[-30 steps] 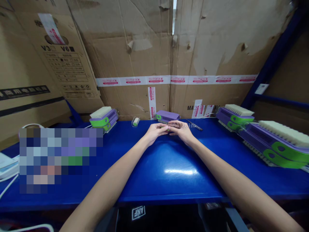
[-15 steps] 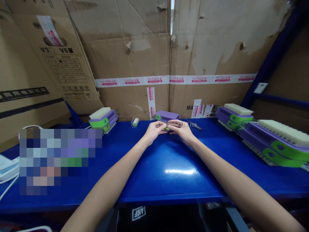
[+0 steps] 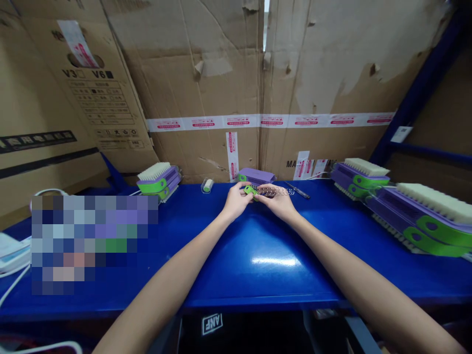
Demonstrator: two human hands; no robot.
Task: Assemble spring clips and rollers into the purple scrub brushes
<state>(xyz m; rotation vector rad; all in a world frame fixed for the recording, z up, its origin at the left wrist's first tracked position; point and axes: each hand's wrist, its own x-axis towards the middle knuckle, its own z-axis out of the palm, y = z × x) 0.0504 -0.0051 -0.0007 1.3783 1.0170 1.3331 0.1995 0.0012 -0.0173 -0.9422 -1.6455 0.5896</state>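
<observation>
A small green plastic piece (image 3: pixel 250 190) is pinched in my left hand (image 3: pixel 235 200), its fingers closed on the piece's left side. My right hand (image 3: pixel 282 203) comes in from the other side, with its fingertips closed where the green piece meets a thin metal coil (image 3: pixel 289 191). The coil stretches rightward across the right fingers, past the knuckles. Both hands hover over the far middle of the blue table (image 3: pixel 236 255). Just behind them lies a purple and green brush (image 3: pixel 258 175), partly hidden by the fingers.
At the left stands a purple-green brush pair (image 3: pixel 160 179) with pale bristles; more brushes (image 3: pixel 359 174) (image 3: pixel 424 216) line the right side. A small clear case (image 3: pixel 207 186) and a dark slim tool (image 3: pixel 300 191) lie near the cardboard wall (image 3: pixel 206 88). A pixelated patch covers the left.
The green piece has turned up and shows more of its face between my fingertips. The coil is more visible over my right hand. Both hands stay almost in place.
</observation>
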